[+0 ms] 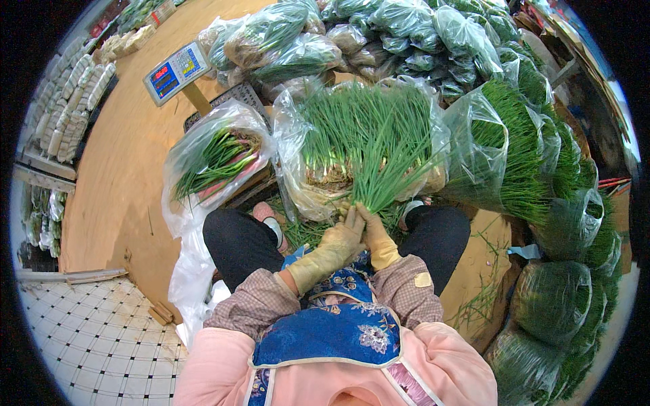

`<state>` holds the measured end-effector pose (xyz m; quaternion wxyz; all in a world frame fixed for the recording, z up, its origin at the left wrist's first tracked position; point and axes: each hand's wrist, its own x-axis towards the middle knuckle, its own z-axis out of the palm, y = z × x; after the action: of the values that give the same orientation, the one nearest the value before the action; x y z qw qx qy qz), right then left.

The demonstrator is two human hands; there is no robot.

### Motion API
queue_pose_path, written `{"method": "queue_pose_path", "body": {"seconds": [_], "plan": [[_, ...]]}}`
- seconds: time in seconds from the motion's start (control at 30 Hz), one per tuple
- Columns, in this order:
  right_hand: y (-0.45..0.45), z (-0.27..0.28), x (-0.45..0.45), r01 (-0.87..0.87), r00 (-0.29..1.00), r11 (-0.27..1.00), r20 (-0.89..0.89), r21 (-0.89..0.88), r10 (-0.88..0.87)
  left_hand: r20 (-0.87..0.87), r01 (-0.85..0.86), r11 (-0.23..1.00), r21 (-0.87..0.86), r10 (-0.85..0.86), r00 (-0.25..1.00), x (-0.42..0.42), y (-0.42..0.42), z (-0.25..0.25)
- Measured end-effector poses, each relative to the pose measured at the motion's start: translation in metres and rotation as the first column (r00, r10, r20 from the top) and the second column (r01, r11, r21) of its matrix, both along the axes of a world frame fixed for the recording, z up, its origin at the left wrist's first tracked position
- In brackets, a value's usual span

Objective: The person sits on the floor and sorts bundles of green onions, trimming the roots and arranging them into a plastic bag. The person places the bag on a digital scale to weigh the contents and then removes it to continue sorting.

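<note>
Both my hands wear yellowish rubber gloves and meet between my knees. My right hand [378, 237] grips the lower end of a bunch of thin green onions [381, 177], whose leaves fan out away from me. My left hand [339, 242] presses against the same end, its fingers closed around the stems; the root tips are hidden by the gloves. Just beyond, an opened clear plastic bag [292, 132] holds a thick pile of green onions [350, 109] with white stems and brown roots. Loose green trimmings [304, 232] lie beneath my hands.
At the left, another clear bag [177, 177] with green onions rests by a digital scale display [175, 71] on a post. Bagged greens [518, 152] curve around the right, and stacked full bags [284, 43] stand behind. White plastic sheeting [190, 274] hangs beside my left knee.
</note>
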<state>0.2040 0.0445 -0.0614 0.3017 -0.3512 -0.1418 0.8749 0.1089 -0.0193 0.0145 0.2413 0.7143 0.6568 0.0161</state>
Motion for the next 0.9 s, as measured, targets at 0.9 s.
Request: {"method": "queue_pose_path", "body": {"seconds": [0.9], "plan": [[0.012,0.065,-0.014,-0.382,0.881,0.910,0.362,0.163,0.305,0.835,-0.501,0.824,-0.265,0.456,0.307,-0.195,0.094,0.002]]}}
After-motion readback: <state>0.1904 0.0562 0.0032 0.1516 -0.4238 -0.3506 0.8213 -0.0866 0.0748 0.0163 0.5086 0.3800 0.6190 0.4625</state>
